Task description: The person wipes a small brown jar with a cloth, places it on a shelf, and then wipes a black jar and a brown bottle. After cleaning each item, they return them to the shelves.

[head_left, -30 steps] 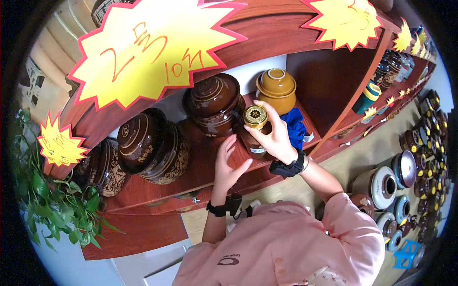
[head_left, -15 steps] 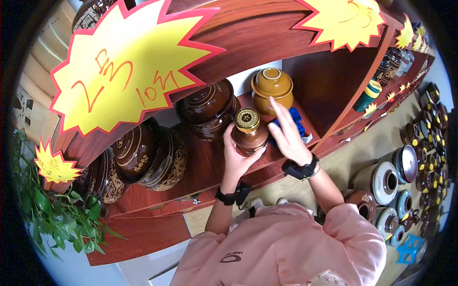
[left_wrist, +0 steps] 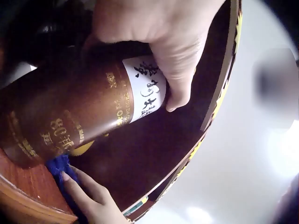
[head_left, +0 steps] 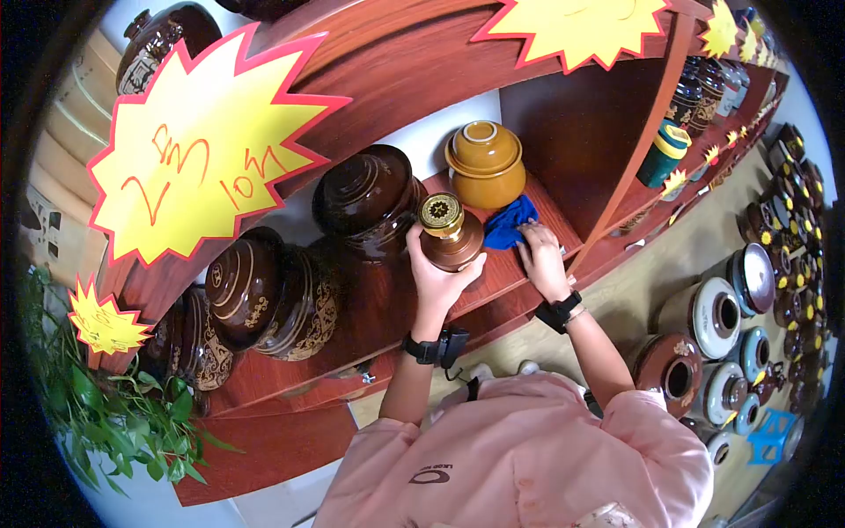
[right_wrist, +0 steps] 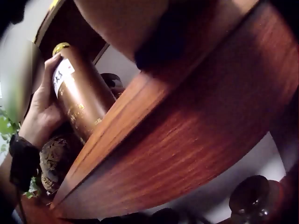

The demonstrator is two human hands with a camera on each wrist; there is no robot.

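Note:
A tall brown bottle (head_left: 459, 250) with a gold cap (head_left: 441, 212) stands on the red-brown shelf, its base right at the board. My left hand (head_left: 437, 283) grips its upper part, the thumb wrapping the near side. In the left wrist view the bottle (left_wrist: 70, 112) shows gold lettering and a white handwritten label (left_wrist: 145, 88) close to the thumb. To its right, my right hand (head_left: 546, 261) pinches a crumpled blue cloth (head_left: 510, 223) lying on the shelf. The right wrist view shows the cloth (right_wrist: 161, 49) only as a dark blue patch.
Behind the cloth sits a mustard lidded pot (head_left: 487, 180). Dark brown lidded jars (head_left: 365, 198) line the shelf to the left. Yellow starburst price signs (head_left: 207, 150) hang along the front frame. A shelf divider (head_left: 634, 167) rises at right; several jars (head_left: 704, 312) stand on the floor.
The right hand has left the bottle's cap and come down right to the blue cloth. The left hand, open beside the bottle earlier, now holds it. The bottle leans slightly more in view.

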